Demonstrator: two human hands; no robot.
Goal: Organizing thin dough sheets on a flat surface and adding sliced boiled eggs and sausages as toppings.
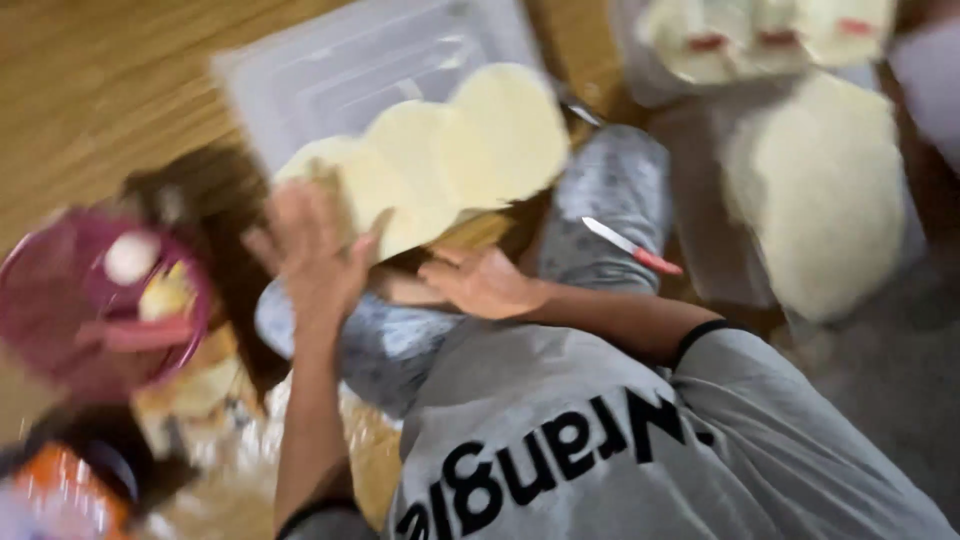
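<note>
With the left hand [315, 255] spread open against the row of pale yellow round dough discs [440, 160] on the lap and the right hand [480, 283] loosely open beneath (blurred), the discs risk sliding floorward.

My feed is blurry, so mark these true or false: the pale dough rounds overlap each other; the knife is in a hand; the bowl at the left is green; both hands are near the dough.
1. The pale dough rounds overlap each other in a row. True.
2. The knife is held in a hand. False: it lies on the patterned grey cloth, clear of both hands.
3. The bowl at the left is green. False: it is pinkish red.
4. The left hand and right hand are both near the dough. True: both sit at its lower edge, though blur hides any contact.
</note>
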